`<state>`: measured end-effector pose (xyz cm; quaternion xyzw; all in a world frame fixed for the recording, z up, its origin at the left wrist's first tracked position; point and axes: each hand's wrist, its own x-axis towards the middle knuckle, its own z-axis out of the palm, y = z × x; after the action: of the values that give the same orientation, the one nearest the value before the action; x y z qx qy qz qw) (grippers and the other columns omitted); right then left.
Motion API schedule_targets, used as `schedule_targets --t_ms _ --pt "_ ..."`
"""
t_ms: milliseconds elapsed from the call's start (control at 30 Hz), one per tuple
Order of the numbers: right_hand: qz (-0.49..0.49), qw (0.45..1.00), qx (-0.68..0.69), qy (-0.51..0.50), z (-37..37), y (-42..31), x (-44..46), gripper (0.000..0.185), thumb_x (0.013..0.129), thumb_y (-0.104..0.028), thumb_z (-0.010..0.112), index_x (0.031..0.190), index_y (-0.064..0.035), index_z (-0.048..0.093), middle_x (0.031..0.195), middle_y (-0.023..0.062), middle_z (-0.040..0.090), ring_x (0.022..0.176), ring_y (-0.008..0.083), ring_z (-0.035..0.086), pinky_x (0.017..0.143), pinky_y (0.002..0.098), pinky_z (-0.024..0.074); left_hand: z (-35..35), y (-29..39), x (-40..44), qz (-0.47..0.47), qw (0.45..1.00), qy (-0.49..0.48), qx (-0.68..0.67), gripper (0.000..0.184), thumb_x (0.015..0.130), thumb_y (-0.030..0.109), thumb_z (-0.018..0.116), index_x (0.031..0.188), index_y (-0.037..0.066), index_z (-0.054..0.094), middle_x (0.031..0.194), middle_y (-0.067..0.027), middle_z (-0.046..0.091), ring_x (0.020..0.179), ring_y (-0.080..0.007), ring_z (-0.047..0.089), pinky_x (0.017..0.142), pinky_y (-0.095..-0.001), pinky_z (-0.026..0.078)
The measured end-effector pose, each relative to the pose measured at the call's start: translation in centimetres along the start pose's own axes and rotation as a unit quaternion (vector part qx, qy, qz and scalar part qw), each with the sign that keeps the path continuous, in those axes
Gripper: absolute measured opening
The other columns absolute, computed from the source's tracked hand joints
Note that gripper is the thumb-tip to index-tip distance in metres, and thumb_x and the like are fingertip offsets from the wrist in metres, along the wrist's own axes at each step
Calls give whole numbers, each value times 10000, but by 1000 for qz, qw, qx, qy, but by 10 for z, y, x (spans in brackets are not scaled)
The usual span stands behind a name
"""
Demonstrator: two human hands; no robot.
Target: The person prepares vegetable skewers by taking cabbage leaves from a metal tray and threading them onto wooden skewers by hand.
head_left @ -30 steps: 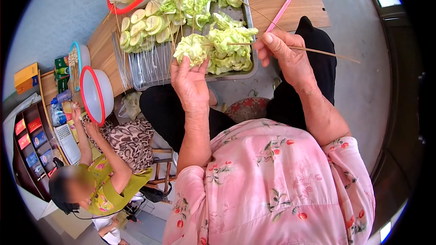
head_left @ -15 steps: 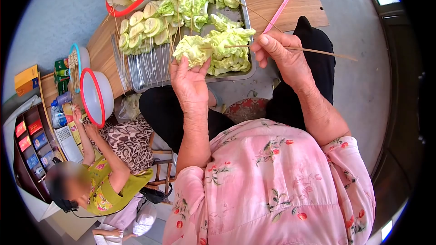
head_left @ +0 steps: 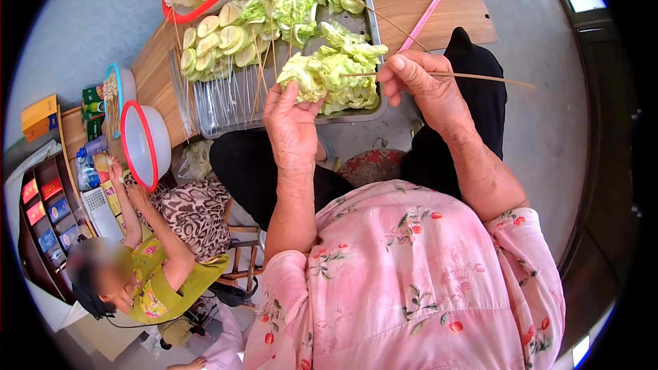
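My left hand [head_left: 293, 122] pinches a crumpled lettuce leaf [head_left: 300, 77] between thumb and fingers, above the near edge of the metal tray [head_left: 375, 27]. From the right, my right hand [head_left: 430, 89] grips a thin bamboo skewer [head_left: 490, 78] between thumb and forefinger. Its left end runs into the lettuce, where the tip is hidden. Behind the held leaf, more skewered lettuce [head_left: 349, 99] lies in the tray. Farther left are skewered pale green slices [head_left: 209, 44], their sticks pointing toward me.
A red-rimmed basin of greens [head_left: 205, 0] stands back left, a second red-rimmed bowl [head_left: 156, 147] at the table's left. A pink-handled swatter [head_left: 428, 12] lies right of the tray. At left sits another person [head_left: 164, 267].
My left hand has shifted slightly right, bringing the lettuce leaf closer to my right hand along the skewer. My right hand has barely moved.
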<state>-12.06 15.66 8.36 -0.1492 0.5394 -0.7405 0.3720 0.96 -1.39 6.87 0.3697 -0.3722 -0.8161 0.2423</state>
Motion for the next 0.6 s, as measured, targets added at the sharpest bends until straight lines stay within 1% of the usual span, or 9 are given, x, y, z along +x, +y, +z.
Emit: schedule_targets --t_ms 67,133,200,267,367,400,467,533,600 --pt "30 999 15 -3 -1 0 0 319 880 -304 575 793 -7 649 620 36 584 544 103 530 544 234 450 1 0 0 -7 1000 -7 0 193 875 97 513 1061 49 491 1106 -111 572 1007 -274 569 890 -506 450" --pt "33 999 15 10 -1 -3 -1 325 882 -310 570 795 -7 650 625 36 586 542 104 528 542 234 447 8 1 -3 -2 1000 14 -13 231 854 95 543 1070 25 500 1041 -99 584 940 -249 590 863 -479 461" --pt "36 999 16 19 -2 -4 0 332 884 -316 566 798 -7 651 630 35 588 540 105 527 539 234 444 11 5 -4 0 1000 24 -17 226 858 94 532 1071 27 504 1042 -98 585 939 -251 593 858 -480 464" --pt "51 996 75 18 -6 1 1 347 893 -330 547 797 -12 648 638 32 595 534 106 527 535 234 442 12 7 -3 3 999 35 -20 221 862 93 521 1073 30 507 1043 -96 586 938 -254 596 854 -481 467" --pt "65 994 91 7 -11 6 3 362 899 -351 530 802 -20 641 639 29 598 532 106 531 531 227 443 12 7 -2 6 999 44 -9 203 869 102 505 1060 34 516 1034 -93 589 936 -249 595 840 -482 476" --pt "65 994 91 5 -11 7 3 362 899 -351 530 802 -20 641 639 29 598 532 106 531 531 227 443 12 7 -2 -3 999 45 -16 198 869 103 505 1055 38 520 1032 -89 590 936 -246 596 831 -478 480" --pt "68 987 149 -1 -11 8 4 360 908 -347 517 806 -21 632 635 32 599 526 111 538 526 230 453 12 5 -1 -11 999 46 -23 194 868 105 505 1051 42 524 1031 -86 591 936 -244 596 821 -474 485" --pt "73 982 173 -1 -12 9 4 361 914 -340 507 812 -16 628 631 36 598 518 117 539 523 236 458 11 3 1 -35 996 65 -53 188 868 113 509 1043 52 533 1035 -79 594 936 -234 597 809 -460 491" --pt "78 977 197 -1 -13 11 5 362 920 -334 497 818 -11 625 626 40 596 510 123 541 521 243 464 8 3 3 -49 995 53 -66 188 870 123 508 1045 59 536 1042 -79 596 941 -233 596 812 -457 488"
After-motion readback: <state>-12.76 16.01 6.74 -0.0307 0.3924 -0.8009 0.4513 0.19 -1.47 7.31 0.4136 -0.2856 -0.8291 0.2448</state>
